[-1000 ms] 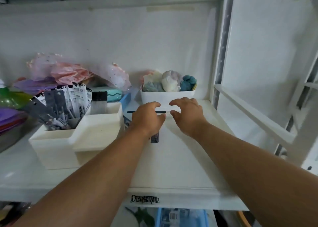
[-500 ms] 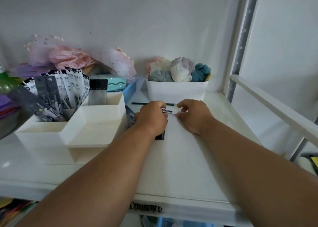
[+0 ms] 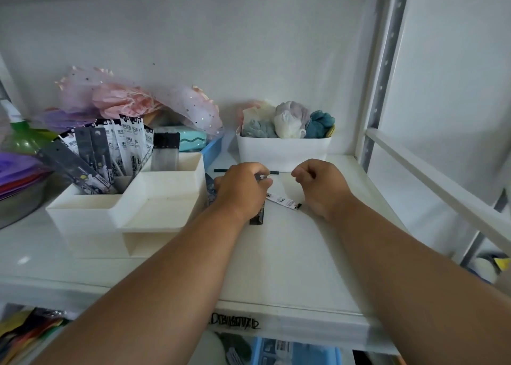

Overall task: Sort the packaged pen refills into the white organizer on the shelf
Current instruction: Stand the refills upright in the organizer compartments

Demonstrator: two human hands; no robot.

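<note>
Two hands over the shelf [image 3: 276, 254], left hand [image 3: 240, 189] curled round dark refill packs [image 3: 257, 216] lying beside the organizer [image 3: 132, 212], right hand [image 3: 322, 186] curled, holding nothing, one white pack [image 3: 283, 201] flat between them, roughly ten packs [image 3: 110, 151] upright in the organizer's back-left compartment, one white bin [image 3: 282, 151] behind.

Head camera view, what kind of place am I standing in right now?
Probably a home or craft storage shelf: a white metal shelf holds an organizer of packaged refills, a bin of soft bundles, and pink tulle.
</note>
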